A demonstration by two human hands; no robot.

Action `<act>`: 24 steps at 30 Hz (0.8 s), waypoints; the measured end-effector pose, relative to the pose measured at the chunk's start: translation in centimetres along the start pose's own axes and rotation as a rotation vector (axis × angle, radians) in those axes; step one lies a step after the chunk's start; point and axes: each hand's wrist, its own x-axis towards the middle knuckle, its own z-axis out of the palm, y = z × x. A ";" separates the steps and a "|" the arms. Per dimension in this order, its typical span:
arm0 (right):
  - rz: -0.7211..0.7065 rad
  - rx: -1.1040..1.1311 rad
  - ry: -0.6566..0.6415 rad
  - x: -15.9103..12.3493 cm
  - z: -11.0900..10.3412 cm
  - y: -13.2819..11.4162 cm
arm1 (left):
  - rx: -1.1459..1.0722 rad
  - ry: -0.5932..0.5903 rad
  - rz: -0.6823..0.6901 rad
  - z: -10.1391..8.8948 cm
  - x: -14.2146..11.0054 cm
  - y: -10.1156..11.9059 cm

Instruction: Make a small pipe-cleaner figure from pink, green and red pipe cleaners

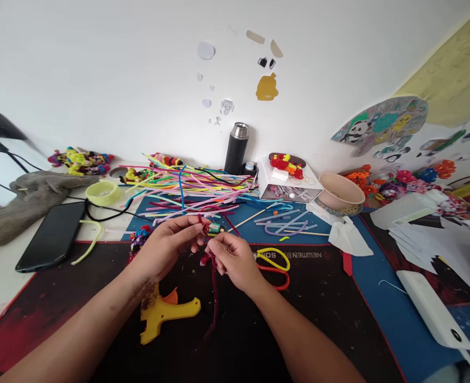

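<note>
Between my two hands is a dark red pipe cleaner, its long tail hanging down over the mat. My left hand pinches the upper part, where red tinsel is twisted together. My right hand grips it just to the right and slightly lower, fingers closed. Below the left hand lies a yellow glue gun with an orange trigger. Scissors with one yellow and one red handle loop rest right of my right hand. A small purple, blue and red pipe-cleaner figure is partly hidden behind my left wrist.
Loose coloured pipe cleaners spread along the back. Behind them stand a black thermos, a white box and a beige bowl. A phone lies left; a white power bank with a cable lies right.
</note>
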 end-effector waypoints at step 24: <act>0.071 -0.412 -0.214 -0.9 0.7 0.1 | 0.448 0.018 0.088 -1.1 -0.1 1.9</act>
